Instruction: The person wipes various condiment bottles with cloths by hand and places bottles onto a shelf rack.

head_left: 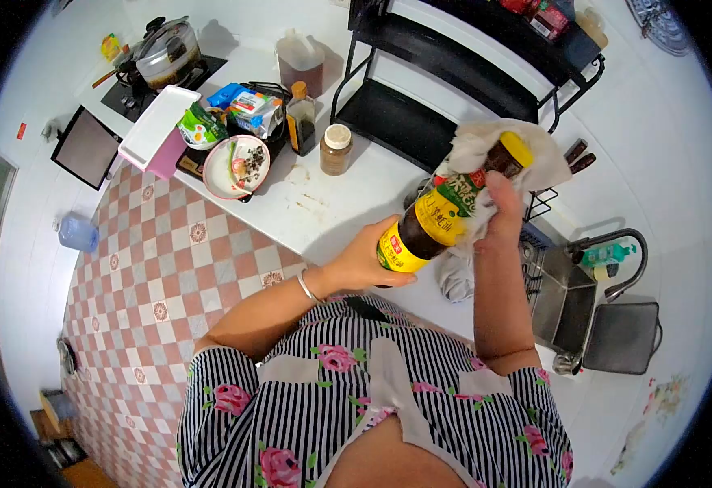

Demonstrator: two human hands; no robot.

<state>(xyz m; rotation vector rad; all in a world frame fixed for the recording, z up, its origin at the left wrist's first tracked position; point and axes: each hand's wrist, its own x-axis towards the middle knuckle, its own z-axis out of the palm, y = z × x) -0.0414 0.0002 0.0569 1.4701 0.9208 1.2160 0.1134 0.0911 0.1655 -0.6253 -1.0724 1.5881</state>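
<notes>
A dark sauce bottle (429,226) with a yellow cap and yellow and green labels is held tilted above the counter, its cap toward the upper right. My left hand (362,259) is wrapped round the bottle's lower end. A pale cloth (547,154) lies behind and around the bottle's neck. My right hand (502,210) grips the cloth against the upper part of the bottle; some of its fingers are hidden. On the counter below, a second crumpled cloth (457,278) lies beside the bottle's base.
Behind the bottle stands a black rack (397,122). To the left are a lidded jar (336,150), a brown bottle (301,122), a bowl (227,175), food packets and a pink container (161,163). A sink (563,285) with a black faucet (640,260) is at the right.
</notes>
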